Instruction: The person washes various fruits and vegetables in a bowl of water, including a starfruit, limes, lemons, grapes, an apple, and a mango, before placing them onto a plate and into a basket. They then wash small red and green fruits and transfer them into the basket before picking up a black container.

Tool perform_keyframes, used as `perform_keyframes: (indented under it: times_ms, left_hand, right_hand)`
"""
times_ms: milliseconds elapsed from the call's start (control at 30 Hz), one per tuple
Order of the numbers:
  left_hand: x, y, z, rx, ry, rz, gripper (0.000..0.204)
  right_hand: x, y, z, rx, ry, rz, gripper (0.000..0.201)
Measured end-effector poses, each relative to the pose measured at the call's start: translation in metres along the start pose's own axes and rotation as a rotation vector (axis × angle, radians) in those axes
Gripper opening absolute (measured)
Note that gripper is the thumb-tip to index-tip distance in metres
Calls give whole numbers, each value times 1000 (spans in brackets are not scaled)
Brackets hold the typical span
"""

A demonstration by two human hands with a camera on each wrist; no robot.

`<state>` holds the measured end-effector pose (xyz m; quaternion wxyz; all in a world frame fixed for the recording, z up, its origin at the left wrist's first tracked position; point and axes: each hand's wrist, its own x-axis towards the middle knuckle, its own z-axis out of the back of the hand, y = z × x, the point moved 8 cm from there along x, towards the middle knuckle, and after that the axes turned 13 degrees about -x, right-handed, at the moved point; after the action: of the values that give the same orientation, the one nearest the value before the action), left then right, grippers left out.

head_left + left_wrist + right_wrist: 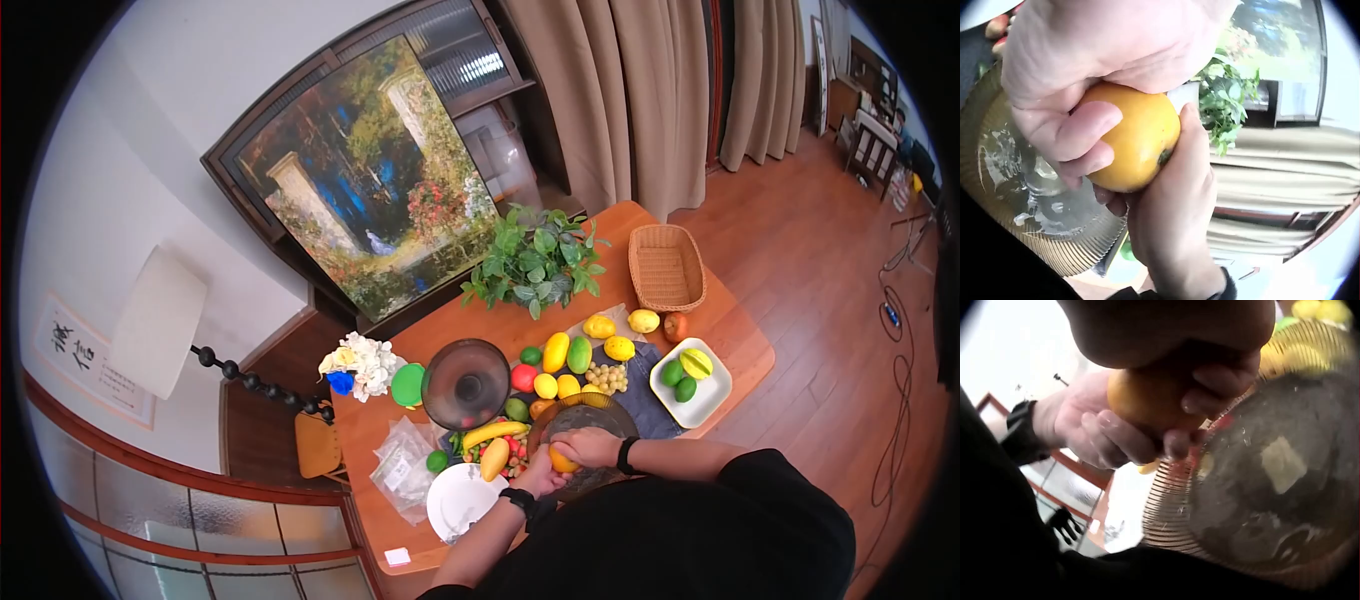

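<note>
An orange round fruit (563, 460) is gripped by both hands near the person's body. In the left wrist view, the left hand (1110, 47) curls its fingers round one side of the fruit (1141, 137), and the right hand (1175, 209) holds the other side, by the dark stem spot. The right wrist view shows the left hand's (1100, 428) fingers under the fruit (1141, 403), with the right hand (1179, 328) in shadow above it. Beside and below the hands is a ribbed amber glass bowl (1169, 509) that looks wet inside.
A white plate (458, 503) and plastic bag (403, 470) lie at the left. Beyond the bowl are yellow fruits (555, 352), grapes (607, 377), a dark round lid or bowl (466, 384) and a plant (537, 262). Rightward stand a white tray (708, 405) of fruit and a wicker basket (667, 268).
</note>
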<state>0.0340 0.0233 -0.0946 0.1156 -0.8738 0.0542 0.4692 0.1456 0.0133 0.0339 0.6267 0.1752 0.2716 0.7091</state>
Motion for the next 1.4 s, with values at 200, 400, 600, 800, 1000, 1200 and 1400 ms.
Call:
perform_keyframes:
  times_ms: [200, 400, 600, 800, 1000, 1200, 1400]
  left_hand:
    - [-19, -51, 1, 784, -469, -797, 46]
    - [-102, -44, -97, 1758, -403, -1091, 32]
    - [-97, -52, -83, 1575, -459, -1213, 31]
    - [-34, -66, -15, 770, -406, -631, 50]
    - [-21, -14, -14, 147, -37, -46, 71]
    - [-16, -68, -1, 1387, -559, -945, 46]
    - [-103, -55, -95, 1694, -461, -1105, 32]
  right_hand:
    - [14, -26, -45, -135, -309, 183, 39]
    - [-3, -34, -107, 1284, 908, -622, 62]
    - [3, -36, -70, 1029, 337, -654, 50]
    - [6, -19, -15, 97, -214, -115, 30]
    - [0, 12, 18, -12, -220, 32, 30]
    - [24, -34, -38, 12, -202, 7, 37]
    - [-3, -25, -78, 1161, 786, -645, 65]
